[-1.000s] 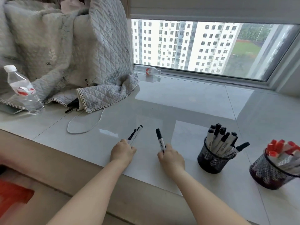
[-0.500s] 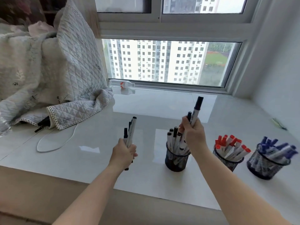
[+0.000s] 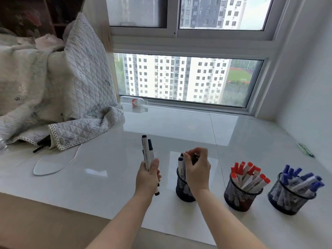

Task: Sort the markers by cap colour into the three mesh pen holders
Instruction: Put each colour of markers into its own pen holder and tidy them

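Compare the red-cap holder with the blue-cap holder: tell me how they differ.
The red-cap holder stands in the middle of the row; the blue-cap holder stands at the right end. The red-cap holder's markers have red caps, the blue-cap holder's blue. Both are dark mesh cups standing upright on the white sill, full of markers, untouched by either hand.

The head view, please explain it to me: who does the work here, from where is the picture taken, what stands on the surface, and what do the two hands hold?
No machine works here: a person wears the camera on the head, looking down at their own hands. On the white sill stand three mesh holders: black-capped markers, red-capped markers and blue-capped markers. The left hand grips a few black-capped markers upright. The right hand reaches into the black holder, fingers curled at the caps.
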